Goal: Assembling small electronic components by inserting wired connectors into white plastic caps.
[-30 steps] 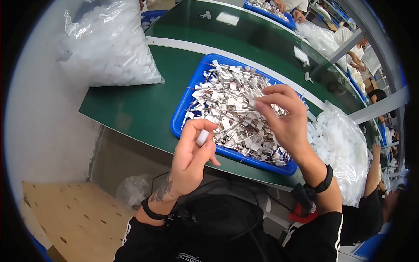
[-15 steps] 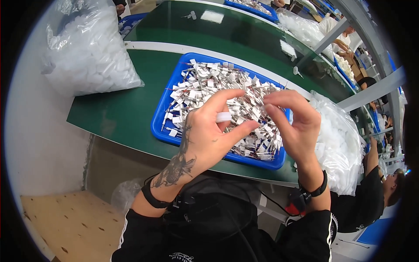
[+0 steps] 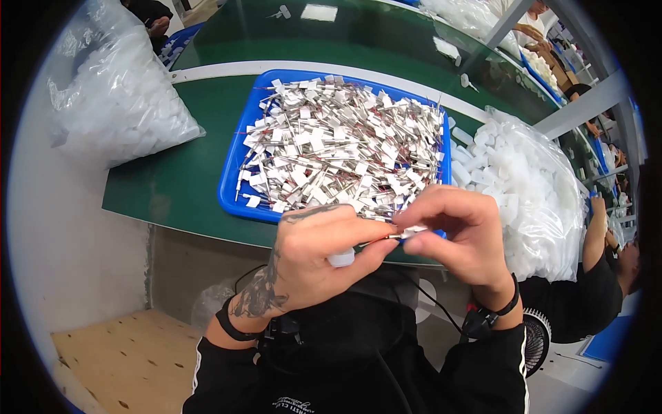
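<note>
The left hand and right hand have been brought together by the near edge of the blue tray, so one small wired part is now pinched from both ends by nearly closed fingertips. A white cap is also tucked under the left fingers.

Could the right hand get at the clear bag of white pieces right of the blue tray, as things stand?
Probably yes: the clear bag lies beside the right hand with nothing visible between them, though that hand pinches a small wired part.
</note>
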Demonstrator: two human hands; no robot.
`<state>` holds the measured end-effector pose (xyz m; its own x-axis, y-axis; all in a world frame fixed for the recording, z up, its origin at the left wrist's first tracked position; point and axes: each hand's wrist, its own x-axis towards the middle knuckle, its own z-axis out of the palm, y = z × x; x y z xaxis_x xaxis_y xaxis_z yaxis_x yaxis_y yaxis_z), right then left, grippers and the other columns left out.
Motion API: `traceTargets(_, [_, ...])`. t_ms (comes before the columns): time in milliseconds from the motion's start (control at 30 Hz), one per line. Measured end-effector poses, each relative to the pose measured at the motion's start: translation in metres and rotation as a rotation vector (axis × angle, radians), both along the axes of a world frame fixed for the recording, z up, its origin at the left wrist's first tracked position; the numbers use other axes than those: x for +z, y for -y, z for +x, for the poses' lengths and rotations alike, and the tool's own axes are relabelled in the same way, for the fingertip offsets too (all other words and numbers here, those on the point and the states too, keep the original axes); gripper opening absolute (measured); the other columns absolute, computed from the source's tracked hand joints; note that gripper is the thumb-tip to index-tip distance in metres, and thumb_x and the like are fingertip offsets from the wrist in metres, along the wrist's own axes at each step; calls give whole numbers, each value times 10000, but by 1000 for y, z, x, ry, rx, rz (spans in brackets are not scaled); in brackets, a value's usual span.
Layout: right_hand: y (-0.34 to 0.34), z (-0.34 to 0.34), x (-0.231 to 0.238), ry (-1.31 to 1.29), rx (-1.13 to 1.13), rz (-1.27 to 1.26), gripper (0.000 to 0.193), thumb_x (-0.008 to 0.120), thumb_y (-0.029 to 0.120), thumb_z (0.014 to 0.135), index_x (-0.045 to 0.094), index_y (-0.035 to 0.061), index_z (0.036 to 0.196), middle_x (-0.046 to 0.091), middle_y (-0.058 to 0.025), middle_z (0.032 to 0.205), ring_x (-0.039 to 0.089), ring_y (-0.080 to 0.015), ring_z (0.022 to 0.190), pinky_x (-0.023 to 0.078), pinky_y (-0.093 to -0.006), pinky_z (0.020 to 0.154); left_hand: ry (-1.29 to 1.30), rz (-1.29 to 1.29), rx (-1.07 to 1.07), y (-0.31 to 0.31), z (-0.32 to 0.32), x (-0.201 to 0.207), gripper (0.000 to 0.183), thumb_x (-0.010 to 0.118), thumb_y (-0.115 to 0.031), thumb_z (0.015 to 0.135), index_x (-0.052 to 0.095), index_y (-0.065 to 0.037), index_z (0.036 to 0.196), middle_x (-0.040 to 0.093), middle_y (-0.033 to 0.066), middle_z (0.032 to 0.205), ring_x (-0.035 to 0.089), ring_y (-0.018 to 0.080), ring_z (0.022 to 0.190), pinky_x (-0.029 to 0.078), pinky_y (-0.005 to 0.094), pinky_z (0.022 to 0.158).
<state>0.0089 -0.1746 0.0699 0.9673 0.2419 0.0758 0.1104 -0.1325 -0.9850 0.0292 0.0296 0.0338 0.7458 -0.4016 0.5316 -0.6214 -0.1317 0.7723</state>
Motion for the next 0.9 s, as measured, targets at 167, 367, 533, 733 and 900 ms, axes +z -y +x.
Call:
traceTargets(167, [12,-8,-3,263,78,-268,137,746,-12,727,706,27,853,665,-59,798,606,-124,713,468,-242,590,-116,-55,-15,5,-4,-6,213,791,15,666,724,-33,862,569,25,607,494,102,492,341,243,455])
traceTargets(367, [18,-14,-8,307,137,-277,96,711,-35,748,678,8,827,654,-65,792,605,-130,719,463,-240,597,1,-26,-206,-1,0,-15,236,815,-33,673,714,-19,885,573,29,635,496,104,513,352,245,457])
traceTargets(533, [26,-38,-34,105,-198,193,90,588,37,895,577,-40,941,599,-88,784,563,-111,644,460,-221,540,-109,-176,-301,-5,-8,-37,674,820,-187,720,379,-7,1197,563,99,834,555,194,696,451,299,608])
traceTargets(733, [32,-60,-70,-35,-340,529,225,595,151,924,558,-64,977,556,-97,742,526,-115,567,465,-218,480,52,-99,-216,1,-11,-37,579,783,-50,721,383,-17,1138,558,119,910,532,171,758,456,302,682])
traceTargets(900, [23,-63,-77,149,-290,460,209,609,173,910,601,-36,931,570,-144,793,579,-181,616,495,-270,527,146,-20,-23,3,-7,-25,414,848,-29,635,631,1,987,676,97,833,641,196,756,499,286,630])
